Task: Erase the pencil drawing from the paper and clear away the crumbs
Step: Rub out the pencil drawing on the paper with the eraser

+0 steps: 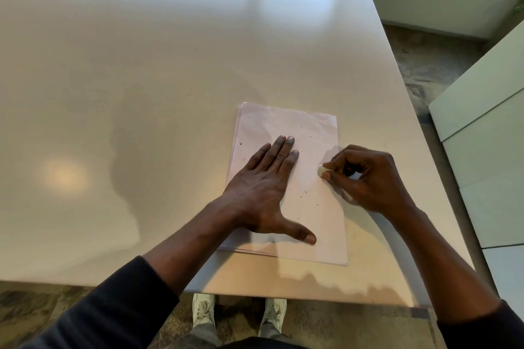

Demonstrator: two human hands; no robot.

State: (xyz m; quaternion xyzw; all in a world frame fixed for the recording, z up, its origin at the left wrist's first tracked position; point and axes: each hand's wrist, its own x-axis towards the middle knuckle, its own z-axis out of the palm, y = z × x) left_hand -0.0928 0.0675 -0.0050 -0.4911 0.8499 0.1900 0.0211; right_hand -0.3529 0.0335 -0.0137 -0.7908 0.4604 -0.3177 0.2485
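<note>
You had the paper (317, 224) lying flat on the table (141, 93), towards its near right corner. Its long sides ran away from you, and at the near left corner more than one sheet edge showed. Your left hand (261, 193) lay palm down on the left half of the paper, gripping nothing. Its fingers were straight and close together, pointing away from you, and the thumb was spread out towards the right across the lower part of the sheet.

Your right hand (368, 178) sat at the right edge of the paper with its fingers curled. It pinched a small pale eraser (322, 171) between thumb and fingertips, with the eraser's tip at the sheet. Whether the eraser actually touched the paper could not be told.

Small dark crumbs (306, 191) were scattered over the sheet between your two hands and further up. One small dark mark (240, 143) sat near the left edge, and it could have been pencil or a crumb.

Dark sleeves (113, 306) covered both your forearms partway. Below the near table edge your pale shoes (202, 310) stood on a mottled floor (425, 65). White cabinets (482, 150) stood off to your right.
</note>
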